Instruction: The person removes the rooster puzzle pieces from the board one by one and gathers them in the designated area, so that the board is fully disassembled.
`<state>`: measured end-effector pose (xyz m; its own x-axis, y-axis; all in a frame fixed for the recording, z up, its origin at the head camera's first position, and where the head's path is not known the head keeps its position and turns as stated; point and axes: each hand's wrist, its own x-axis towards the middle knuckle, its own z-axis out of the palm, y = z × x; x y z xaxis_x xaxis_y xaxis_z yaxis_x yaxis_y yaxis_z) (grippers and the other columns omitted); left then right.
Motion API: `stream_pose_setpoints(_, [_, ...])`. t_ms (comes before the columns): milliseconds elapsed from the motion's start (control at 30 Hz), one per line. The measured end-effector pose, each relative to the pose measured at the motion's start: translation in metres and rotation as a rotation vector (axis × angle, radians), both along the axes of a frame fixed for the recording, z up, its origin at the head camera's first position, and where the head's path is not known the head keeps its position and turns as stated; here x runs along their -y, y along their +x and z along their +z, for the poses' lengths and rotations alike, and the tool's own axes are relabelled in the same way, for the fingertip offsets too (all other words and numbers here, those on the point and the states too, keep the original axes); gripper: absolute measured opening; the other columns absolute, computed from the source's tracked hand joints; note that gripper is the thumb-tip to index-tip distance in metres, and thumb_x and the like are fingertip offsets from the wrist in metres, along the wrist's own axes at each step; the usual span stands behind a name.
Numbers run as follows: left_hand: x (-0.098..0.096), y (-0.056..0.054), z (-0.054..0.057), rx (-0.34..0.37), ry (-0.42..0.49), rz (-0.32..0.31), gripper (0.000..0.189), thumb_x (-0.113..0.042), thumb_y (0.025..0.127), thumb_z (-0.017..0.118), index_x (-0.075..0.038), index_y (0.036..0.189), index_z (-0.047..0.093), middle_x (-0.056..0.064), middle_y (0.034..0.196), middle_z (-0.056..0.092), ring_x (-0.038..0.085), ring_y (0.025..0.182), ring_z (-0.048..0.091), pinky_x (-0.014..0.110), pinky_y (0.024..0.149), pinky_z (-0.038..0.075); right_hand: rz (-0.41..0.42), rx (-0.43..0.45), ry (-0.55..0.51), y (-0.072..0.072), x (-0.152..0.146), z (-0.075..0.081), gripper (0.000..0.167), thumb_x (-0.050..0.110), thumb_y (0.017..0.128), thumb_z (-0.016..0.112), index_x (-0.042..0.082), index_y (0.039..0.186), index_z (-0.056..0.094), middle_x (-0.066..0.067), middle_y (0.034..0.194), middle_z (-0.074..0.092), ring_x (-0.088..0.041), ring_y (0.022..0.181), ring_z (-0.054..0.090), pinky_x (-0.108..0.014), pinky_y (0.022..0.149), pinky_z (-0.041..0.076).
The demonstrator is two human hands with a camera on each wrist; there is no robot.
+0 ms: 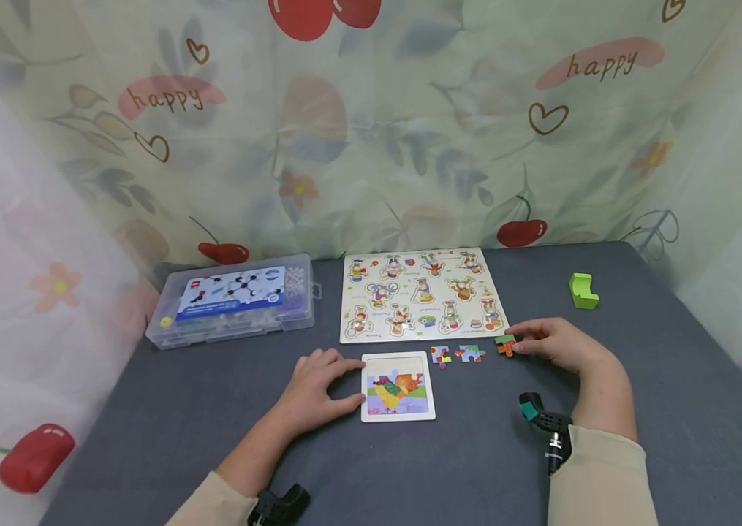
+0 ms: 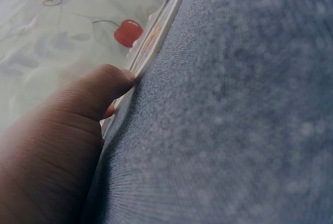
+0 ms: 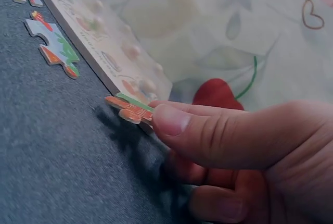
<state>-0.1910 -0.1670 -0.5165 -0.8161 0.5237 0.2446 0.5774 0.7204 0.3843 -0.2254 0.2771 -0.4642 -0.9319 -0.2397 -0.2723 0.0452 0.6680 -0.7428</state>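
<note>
My right hand [image 1: 558, 343] pinches an orange and green puzzle piece [image 3: 131, 110] between thumb and forefinger, just above the cloth at the peg board's near right corner. Two loose puzzle pieces, one with yellow and red [image 1: 440, 356] and one light blue and green [image 3: 52, 44], lie in a row to its left. My left hand [image 1: 318, 383] rests at the left side of a small white-framed puzzle tray [image 1: 430, 387], its thumb and forefinger spread along the edge. A bird picture of joined pieces fills the tray's lower part; its upper strip is bare.
Behind the tray lies a wooden peg board [image 1: 351, 292] with animal figures. A clear plastic case [image 1: 232, 329] with a blue label stands at the back left. A green block [image 1: 583, 291] sits at the right. Printed curtain [image 1: 371, 190] hangs behind the dark table [image 1: 463, 467].
</note>
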Motion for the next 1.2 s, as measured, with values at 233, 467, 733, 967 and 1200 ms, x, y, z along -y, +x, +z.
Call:
stream_pose_setpoints(233, [0.000,0.000,0.001,-0.003,0.000,0.001,0.050,-0.049,0.091,0.075,-0.027,0.135,0.069,-0.009,0.100,0.054,0.010,0.081,0.038,0.036,0.076,0.030,-0.005,0.017,0.012,-0.002,0.009,0.000,0.045,0.023,0.094,0.075,0.003,0.134,0.068,-0.014,0.116,0.069,-0.024,0.096,0.053,-0.036,0.077,0.043])
stream_pose_setpoints(467, [-0.001,0.000,0.002,-0.006,0.001,-0.005,0.050,-0.048,0.091,0.075,-0.026,0.135,0.069,-0.008,0.101,0.055,0.010,0.081,0.038,0.036,0.076,0.030,-0.005,0.025,-0.007,-0.002,0.009,0.000,0.046,0.020,0.092,0.078,0.001,0.132,0.067,-0.013,0.108,0.070,-0.023,0.091,0.055,-0.034,0.074,0.044])
stream_pose_setpoints(733, [-0.001,0.000,0.001,-0.005,0.002,-0.004,0.050,-0.049,0.091,0.075,-0.027,0.135,0.069,-0.009,0.101,0.055,0.009,0.081,0.039,0.036,0.077,0.031,-0.010,-0.016,-0.047,0.001,0.009,0.014,0.052,0.024,0.094,0.076,-0.001,0.137,0.062,-0.005,0.084,0.053,-0.020,0.079,0.047,-0.032,0.067,0.039])
stream_pose_setpoints(967, [0.000,-0.001,0.000,0.002,0.010,-0.004,0.051,-0.049,0.090,0.075,-0.027,0.136,0.068,-0.010,0.100,0.054,0.009,0.081,0.038,0.036,0.077,0.031,-0.016,-0.101,-0.081,0.006,0.016,0.038,0.053,0.026,0.096,0.075,-0.001,0.139,0.059,-0.008,0.086,0.053,-0.019,0.075,0.046,-0.033,0.066,0.038])
stream_pose_setpoints(1200, [0.000,-0.001,-0.001,0.008,0.013,-0.004,0.050,-0.048,0.091,0.076,-0.027,0.136,0.068,-0.010,0.099,0.053,0.009,0.080,0.037,0.036,0.077,0.030,0.027,-0.170,-0.116,0.011,0.033,0.057,0.049,0.029,0.097,0.074,0.005,0.137,0.062,-0.009,0.090,0.054,-0.020,0.081,0.050,-0.032,0.071,0.043])
